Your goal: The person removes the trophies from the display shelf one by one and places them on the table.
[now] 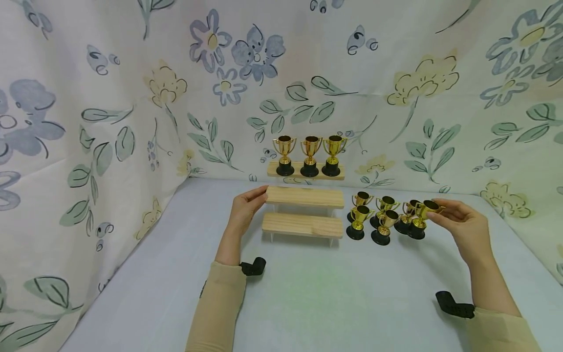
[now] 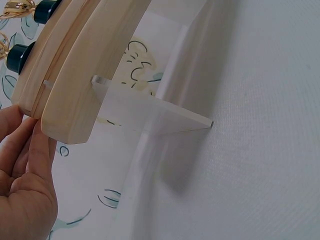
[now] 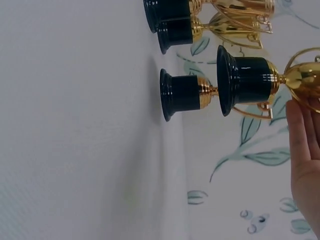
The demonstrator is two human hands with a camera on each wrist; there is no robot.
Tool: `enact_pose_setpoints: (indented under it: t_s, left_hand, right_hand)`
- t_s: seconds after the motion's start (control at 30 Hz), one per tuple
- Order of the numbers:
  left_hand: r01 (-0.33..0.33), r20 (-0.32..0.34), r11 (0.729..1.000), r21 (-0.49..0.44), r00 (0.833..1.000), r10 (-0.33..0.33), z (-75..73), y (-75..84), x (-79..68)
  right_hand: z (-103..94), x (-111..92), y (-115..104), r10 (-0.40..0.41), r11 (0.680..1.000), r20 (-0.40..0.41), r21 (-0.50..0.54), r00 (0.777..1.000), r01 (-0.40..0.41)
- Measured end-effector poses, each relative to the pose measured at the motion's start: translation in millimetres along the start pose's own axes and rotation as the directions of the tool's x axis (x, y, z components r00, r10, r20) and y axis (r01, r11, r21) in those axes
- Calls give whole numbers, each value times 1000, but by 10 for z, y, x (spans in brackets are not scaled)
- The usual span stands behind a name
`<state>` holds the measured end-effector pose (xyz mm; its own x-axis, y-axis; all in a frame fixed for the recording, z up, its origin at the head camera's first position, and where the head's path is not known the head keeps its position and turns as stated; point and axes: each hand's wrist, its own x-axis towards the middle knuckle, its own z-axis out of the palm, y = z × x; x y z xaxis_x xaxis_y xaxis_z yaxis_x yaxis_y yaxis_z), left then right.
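Observation:
A three-tier wooden shelf (image 1: 303, 225) stands in the middle, its pale boards on clear supports. Three gold trophy cups (image 1: 310, 155) with black bases line its top board. My left hand (image 1: 246, 208) pinches the left end of the middle board (image 2: 37, 95); thumb and fingers show there in the left wrist view. At the right, my right hand (image 1: 464, 222) holds a gold trophy cup (image 1: 425, 211) by its bowl. In the right wrist view, this cup's black base (image 3: 245, 80) is raised off the table, in front of another trophy cup (image 3: 182, 93).
Several more trophy cups (image 1: 381, 227) stand grouped on the table just right of the shelf. The white table (image 1: 303, 303) meets a floral curtain (image 1: 334, 58) at the back and sides. Black wrist mounts (image 1: 455, 305) stick out at both sleeves.

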<state>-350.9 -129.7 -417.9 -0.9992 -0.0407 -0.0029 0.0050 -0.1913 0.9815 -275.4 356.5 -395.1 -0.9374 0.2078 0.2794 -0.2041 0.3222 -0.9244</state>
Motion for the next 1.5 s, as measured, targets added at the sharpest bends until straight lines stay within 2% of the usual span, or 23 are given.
enact_pose_setpoints:
  t_s: [0.1, 0.3, 0.47, 0.77, 1.03, 1.5]
  left_hand:
    - [-4, 3, 1000, 4, 1000, 4, -1, 4, -2]
    - [-8, 4, 1000, -3, 1000, 8, -3, 2, -5]
    - [-11, 7, 1000, -3, 1000, 11, -9, 2, -10]
    - [-17, 8, 1000, -15, 1000, 18, -4, -5, -2]
    - [-18, 14, 1000, 21, 1000, 18, -5, -2, -13]
    - [-11, 12, 1000, 29, 1000, 11, -8, -9, -13]
  right_hand:
    - [-17, 11, 35, -1, 1000, 34, -4, 999, 1]
    - [-45, 27, 89, 9, 991, 106, -131, 994, 5]
    - [-69, 40, 136, 12, 987, 157, -162, 987, 14]
    - [-99, 48, 203, 33, 981, 199, -194, 979, 7]
    - [-110, 43, 258, 64, 976, 211, -219, 975, -17]
    - [-93, 35, 294, 35, 986, 236, -166, 971, 5]
